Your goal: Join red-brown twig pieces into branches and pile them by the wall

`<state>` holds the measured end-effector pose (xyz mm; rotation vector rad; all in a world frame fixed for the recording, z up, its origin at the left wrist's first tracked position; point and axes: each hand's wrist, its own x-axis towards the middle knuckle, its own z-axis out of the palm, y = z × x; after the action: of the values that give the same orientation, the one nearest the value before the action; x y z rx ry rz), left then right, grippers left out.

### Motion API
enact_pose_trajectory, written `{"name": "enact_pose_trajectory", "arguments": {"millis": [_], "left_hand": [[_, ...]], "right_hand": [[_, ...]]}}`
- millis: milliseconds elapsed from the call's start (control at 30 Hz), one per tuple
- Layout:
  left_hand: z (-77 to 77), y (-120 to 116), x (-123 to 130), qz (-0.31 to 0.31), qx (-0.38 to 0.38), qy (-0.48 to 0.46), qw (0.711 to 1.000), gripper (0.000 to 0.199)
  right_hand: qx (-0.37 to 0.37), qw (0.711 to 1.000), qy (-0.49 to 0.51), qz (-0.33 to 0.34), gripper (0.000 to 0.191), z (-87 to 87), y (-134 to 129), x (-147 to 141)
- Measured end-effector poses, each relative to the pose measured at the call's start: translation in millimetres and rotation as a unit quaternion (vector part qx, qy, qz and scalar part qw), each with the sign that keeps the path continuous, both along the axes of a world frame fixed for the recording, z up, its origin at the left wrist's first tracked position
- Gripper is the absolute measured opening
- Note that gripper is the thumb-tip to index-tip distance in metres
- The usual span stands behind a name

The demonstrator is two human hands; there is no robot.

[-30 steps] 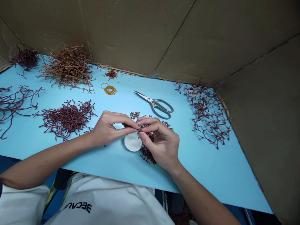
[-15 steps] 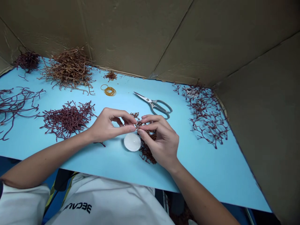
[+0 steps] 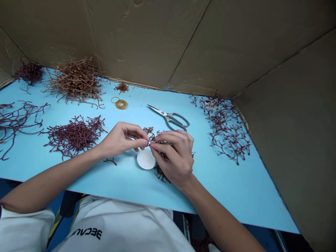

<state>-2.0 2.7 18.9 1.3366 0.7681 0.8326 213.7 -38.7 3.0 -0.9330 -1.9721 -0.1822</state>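
Observation:
My left hand [image 3: 122, 140] reaches in from the left, with its thumb and forefinger pinched on a thin tip of a dark red branching twig cluster [image 3: 160, 142]. My right hand [image 3: 173, 157] is closed over that cluster, and its fingers hide much of it. Twig ends stick out below the hand and to the left. Both sets of fingertips nearly meet. Right under them lies a round white shallow dish [image 3: 146, 159], with my right fingers just beside its rim. A small loose twig [image 3: 110, 161] lies near my left wrist.
A light blue sheet [image 3: 210, 185] carries steel scissors [image 3: 169, 118], gold rubber bands [image 3: 120, 104], and several piles of red and brown twigs [image 3: 75, 136] on both sides. Brown cardboard walls [image 3: 147, 42] stand behind and to the right.
My hands have drawn closer together, with my right hand shifting left and over the cluster. The whole view has tilted slightly. A loose twig now shows clearly near my left wrist.

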Motion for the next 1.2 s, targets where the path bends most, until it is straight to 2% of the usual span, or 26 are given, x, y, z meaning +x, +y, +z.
{"name": "enact_pose_trajectory", "arguments": {"millis": [167, 300, 467, 567, 733, 833, 900, 967, 1000, 1033, 1133, 1200], "left_hand": [[-4.7, -1, 2, 0.022, 0.011, -0.007, 1.000, 0.013], [-2.5, -5, 3, 0.038, 0.038, 0.007, 0.999, 0.013], [7.7, -5, 3, 0.066, 0.128, 0.060, 0.988, 0.009], [22.2, 2, 16, 0.071, 0.189, 0.085, 0.976, 0.007], [57.9, 11, 65, 0.039, 0.293, 0.081, 0.952, 0.007], [74.9, 22, 106, 0.000, 0.300, 0.049, 0.953, 0.007], [80.5, 36, 137, -0.029, 0.283, 0.025, 0.958, 0.006], [80.0, 57, 167, -0.078, 0.225, 0.029, 0.971, 0.009], [77.1, 69, 181, -0.083, 0.174, 0.039, 0.980, 0.013], [72.4, 82, 195, -0.070, 0.114, 0.057, 0.989, 0.018], [50.6, 119, 229, -0.038, 0.061, 0.102, 0.992, 0.027], [33.2, 140, 244, -0.042, 0.032, 0.141, 0.989, 0.031]], "right_hand": [[-0.011, 1.000, 0.019, 0.005, 0.028, -1.2, 1, 0], [-0.021, 1.000, 0.020, 0.009, 0.026, -0.9, 0, -1], [-0.080, 0.995, 0.051, 0.011, 0.013, 8.1, 0, -1], [-0.123, 0.987, 0.105, 0.013, 0.011, 21.3, 4, 10], [-0.179, 0.958, 0.222, 0.018, 0.008, 51.7, 2, 52], [-0.172, 0.955, 0.244, -0.010, 0.010, 66.9, 0, 87], [-0.161, 0.959, 0.225, -0.065, 0.008, 73.0, 4, 111], [-0.197, 0.949, 0.178, -0.167, 0.011, 75.1, 16, 135], [-0.238, 0.934, 0.139, -0.227, 0.016, 74.5, 26, 145], [-0.262, 0.923, 0.121, -0.253, 0.020, 73.0, 38, 155], [-0.328, 0.902, 0.070, -0.272, 0.026, 64.2, 81, 179], [-0.375, 0.883, 0.027, -0.282, 0.030, 56.8, 110, 190]]}}
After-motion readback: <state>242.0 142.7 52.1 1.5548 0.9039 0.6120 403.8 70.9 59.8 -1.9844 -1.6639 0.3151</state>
